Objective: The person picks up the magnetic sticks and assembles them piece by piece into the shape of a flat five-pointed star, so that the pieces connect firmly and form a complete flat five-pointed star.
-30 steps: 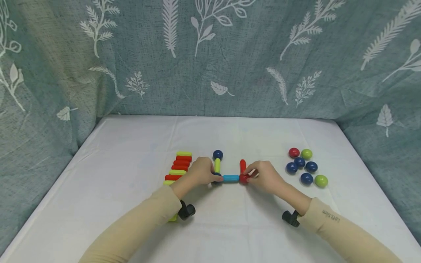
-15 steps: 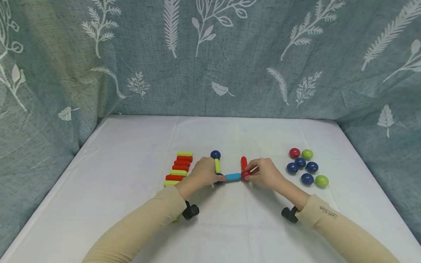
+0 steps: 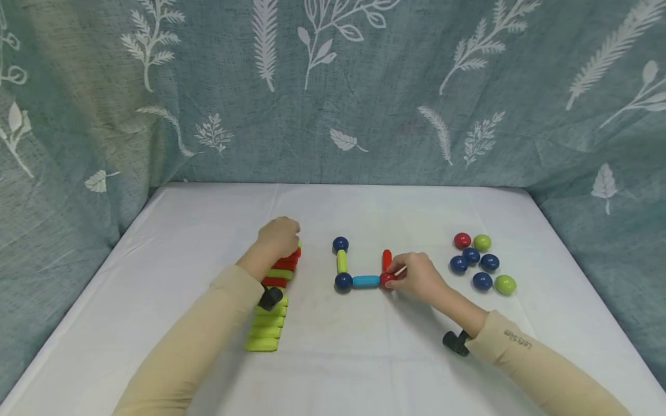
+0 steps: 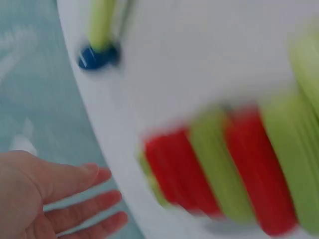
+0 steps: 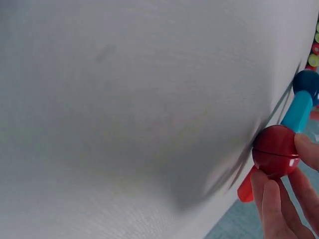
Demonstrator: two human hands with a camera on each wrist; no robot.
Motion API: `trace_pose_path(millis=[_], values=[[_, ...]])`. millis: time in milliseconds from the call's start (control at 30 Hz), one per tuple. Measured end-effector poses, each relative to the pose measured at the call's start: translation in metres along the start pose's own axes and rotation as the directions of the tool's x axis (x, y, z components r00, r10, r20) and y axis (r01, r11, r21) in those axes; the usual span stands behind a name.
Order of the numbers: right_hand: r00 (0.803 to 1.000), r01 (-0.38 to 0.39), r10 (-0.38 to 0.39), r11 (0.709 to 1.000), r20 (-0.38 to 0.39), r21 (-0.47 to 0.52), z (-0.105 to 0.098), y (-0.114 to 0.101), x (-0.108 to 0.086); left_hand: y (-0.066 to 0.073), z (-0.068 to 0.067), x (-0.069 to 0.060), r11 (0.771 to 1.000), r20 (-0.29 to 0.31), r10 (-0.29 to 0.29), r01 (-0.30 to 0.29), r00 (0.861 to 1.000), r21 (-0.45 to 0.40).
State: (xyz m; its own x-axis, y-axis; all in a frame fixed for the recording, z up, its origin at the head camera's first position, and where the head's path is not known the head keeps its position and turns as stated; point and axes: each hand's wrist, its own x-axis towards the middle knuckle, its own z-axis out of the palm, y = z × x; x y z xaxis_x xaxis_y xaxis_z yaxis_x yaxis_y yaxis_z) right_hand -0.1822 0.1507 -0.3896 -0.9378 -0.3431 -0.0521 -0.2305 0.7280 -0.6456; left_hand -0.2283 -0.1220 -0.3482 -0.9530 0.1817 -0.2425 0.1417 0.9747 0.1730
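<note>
My right hand (image 3: 418, 278) pinches a red ball (image 3: 387, 281) at the right corner of a joined shape; in the right wrist view thumb and fingers grip that red ball (image 5: 275, 151). From it a red stick (image 3: 387, 260) points away, and a blue stick (image 3: 366, 281) runs left to a dark blue ball (image 3: 343, 282). A yellow-green stick (image 3: 341, 262) links this to another dark blue ball (image 3: 340, 245). My left hand (image 3: 280, 236) is over the far end of the stick row; in the left wrist view its fingers (image 4: 89, 209) are spread apart, holding nothing.
Red sticks (image 3: 274, 282) and yellow-green sticks (image 3: 262, 344) lie in a row left of the shape. Loose balls stand on the right: a red one (image 3: 462, 240), green ones (image 3: 505, 284) and several blue ones (image 3: 482, 281). A patterned curtain hangs behind the white-covered table (image 3: 395, 381).
My left hand has let go of the near-left blue ball and moved left to the stick row. My right hand has stayed on the red ball, and the blue stick has shifted slightly.
</note>
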Motion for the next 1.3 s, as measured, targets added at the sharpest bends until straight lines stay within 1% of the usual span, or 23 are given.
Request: trace_pose_path(millis=[67, 133, 200, 267, 367, 467, 600, 667, 700, 767, 833, 900, 1000, 1100, 1200, 1300], values=[[1.0, -0.006, 0.006, 1.0, -0.001, -0.003, 0.0, -0.001, -0.001, -0.017, 0.001, 0.004, 0.999, 0.032, -0.027, 0.028, 0.999, -0.031], [1.0, -0.014, 0.014, 1.0, -0.006, -0.01, 0.001, -0.002, -0.001, -0.029, 0.005, 0.007, 0.996, 0.059, -0.043, 0.048, 0.997, -0.078], [1.0, -0.01, 0.01, 1.0, -0.011, -0.018, 0.001, -0.001, -0.001, -0.038, 0.009, 0.009, 0.992, 0.058, -0.041, 0.048, 0.997, -0.115], [1.0, -0.014, 0.014, 1.0, -0.019, -0.019, 0.002, -0.001, -0.001, -0.044, 0.013, 0.01, 0.991, 0.036, -0.02, 0.025, 0.999, -0.13], [1.0, 0.0, -0.001, 1.0, -0.021, -0.025, 0.002, -0.001, -0.001, -0.052, 0.017, 0.011, 0.989, -0.005, -0.007, 0.006, 1.0, -0.145], [1.0, -0.007, 0.006, 1.0, -0.023, -0.025, 0.003, -0.002, 0.0, -0.056, 0.018, 0.011, 0.988, -0.021, 0.009, -0.013, 1.0, -0.154], [1.0, -0.008, 0.007, 1.0, -0.027, -0.029, 0.003, -0.003, 0.0, -0.058, 0.015, 0.013, 0.988, -0.045, 0.049, -0.055, 0.998, -0.147], [0.999, -0.016, 0.015, 0.999, -0.029, -0.029, 0.003, -0.002, 0.0, -0.056, 0.012, 0.015, 0.984, -0.057, 0.042, -0.051, 0.997, -0.169], [1.0, -0.013, 0.012, 0.999, -0.027, -0.031, 0.002, -0.002, 0.0, -0.053, 0.01, 0.017, 0.982, -0.063, 0.034, -0.045, 0.997, -0.186], [1.0, -0.011, 0.011, 0.999, -0.024, -0.035, 0.002, -0.001, 0.0, -0.043, 0.005, 0.021, 0.974, -0.081, 0.013, -0.031, 0.997, -0.225], [0.999, -0.022, 0.021, 0.999, -0.025, -0.033, 0.002, -0.001, 0.0, -0.026, 0.0, 0.027, 0.965, -0.095, 0.004, -0.029, 0.995, -0.261], [0.999, -0.022, 0.021, 0.999, -0.026, -0.03, 0.002, -0.001, 0.0, -0.006, 0.0, 0.036, 0.961, -0.108, 0.016, -0.045, 0.994, -0.274], [0.999, -0.032, 0.032, 0.999, -0.029, -0.024, 0.002, -0.001, 0.001, 0.024, 0.005, 0.047, 0.955, -0.098, 0.037, -0.064, 0.994, -0.289], [0.999, -0.034, 0.033, 0.999, -0.025, -0.032, 0.003, -0.001, 0.001, 0.047, 0.015, 0.055, 0.952, -0.064, 0.045, -0.062, 0.997, -0.301], [0.999, -0.042, 0.041, 0.998, -0.024, -0.041, 0.003, -0.002, 0.002, 0.062, 0.023, 0.057, 0.958, -0.039, 0.025, -0.035, 0.999, -0.285], [0.999, -0.04, 0.039, 0.998, -0.023, -0.048, 0.002, -0.003, 0.002, 0.067, 0.027, 0.058, 0.967, -0.027, -0.016, 0.008, 1.0, -0.254]])
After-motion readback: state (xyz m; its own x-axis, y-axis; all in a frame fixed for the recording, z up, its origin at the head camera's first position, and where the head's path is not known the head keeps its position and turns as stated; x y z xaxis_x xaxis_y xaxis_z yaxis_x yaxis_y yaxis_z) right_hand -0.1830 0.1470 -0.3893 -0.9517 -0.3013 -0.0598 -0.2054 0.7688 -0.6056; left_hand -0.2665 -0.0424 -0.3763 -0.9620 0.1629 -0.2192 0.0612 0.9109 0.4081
